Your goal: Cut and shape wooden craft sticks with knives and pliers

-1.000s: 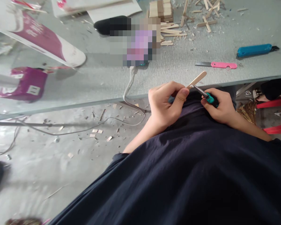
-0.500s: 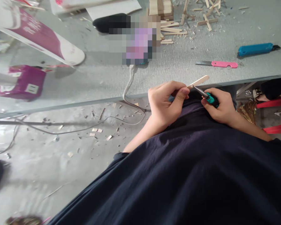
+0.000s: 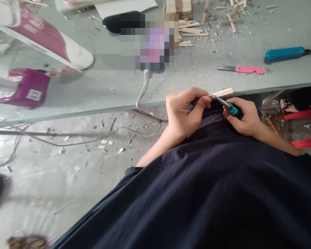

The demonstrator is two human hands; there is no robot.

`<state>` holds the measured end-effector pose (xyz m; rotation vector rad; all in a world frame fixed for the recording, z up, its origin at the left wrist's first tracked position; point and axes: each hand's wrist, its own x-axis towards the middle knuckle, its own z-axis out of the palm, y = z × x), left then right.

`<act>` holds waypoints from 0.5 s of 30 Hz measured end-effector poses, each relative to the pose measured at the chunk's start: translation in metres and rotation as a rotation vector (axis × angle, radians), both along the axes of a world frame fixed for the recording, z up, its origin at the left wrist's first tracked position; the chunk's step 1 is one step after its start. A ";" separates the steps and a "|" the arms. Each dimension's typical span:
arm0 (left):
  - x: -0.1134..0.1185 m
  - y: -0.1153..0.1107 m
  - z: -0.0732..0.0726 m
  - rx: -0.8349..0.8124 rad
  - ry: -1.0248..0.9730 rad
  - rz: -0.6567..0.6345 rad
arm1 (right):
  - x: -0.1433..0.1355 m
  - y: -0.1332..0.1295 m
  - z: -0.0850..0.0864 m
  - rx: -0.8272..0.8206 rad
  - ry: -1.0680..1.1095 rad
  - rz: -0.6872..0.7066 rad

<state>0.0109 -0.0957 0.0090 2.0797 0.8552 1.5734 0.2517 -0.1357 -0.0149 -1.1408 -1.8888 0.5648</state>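
Note:
My left hand [image 3: 188, 109] is closed, pinching one end of a wooden craft stick [image 3: 224, 92] between thumb and fingers. The stick's rounded free end points right, near the table's front edge. My right hand [image 3: 242, 116] is wrapped around the teal and black handles of pliers [image 3: 233, 109]. Their narrow metal jaws meet the stick just beyond my left fingertips; whether they are fully closed on it I cannot tell. Both hands are above my lap, in front of the dark shirt.
On the grey table [image 3: 114, 86] lie a pink folding knife [image 3: 250, 70], a blue box cutter [image 3: 285, 53], several craft sticks [image 3: 194, 29], a blurred-out device with a white cable [image 3: 142, 90], a purple tape dispenser [image 3: 32, 88] and a white-and-pink tube [image 3: 54, 38]. Wood scraps litter the floor.
The craft stick has turned about its length, its broad face now catching the light differently, and its free end has dipped slightly. The hands stay almost in place.

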 end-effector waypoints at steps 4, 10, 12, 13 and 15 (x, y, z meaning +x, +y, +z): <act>0.000 0.001 -0.002 -0.035 -0.030 -0.028 | 0.000 0.000 0.003 -0.036 -0.004 0.001; 0.000 0.001 -0.002 -0.070 -0.008 -0.026 | -0.001 0.000 0.005 -0.045 0.024 0.030; 0.000 0.000 0.000 -0.055 0.013 -0.015 | -0.001 -0.001 0.005 -0.042 0.014 0.008; 0.000 -0.001 0.001 -0.044 0.020 -0.009 | -0.001 -0.001 0.005 -0.037 0.008 -0.004; 0.000 -0.002 0.002 -0.018 0.023 0.011 | -0.001 -0.002 0.004 -0.026 -0.003 -0.026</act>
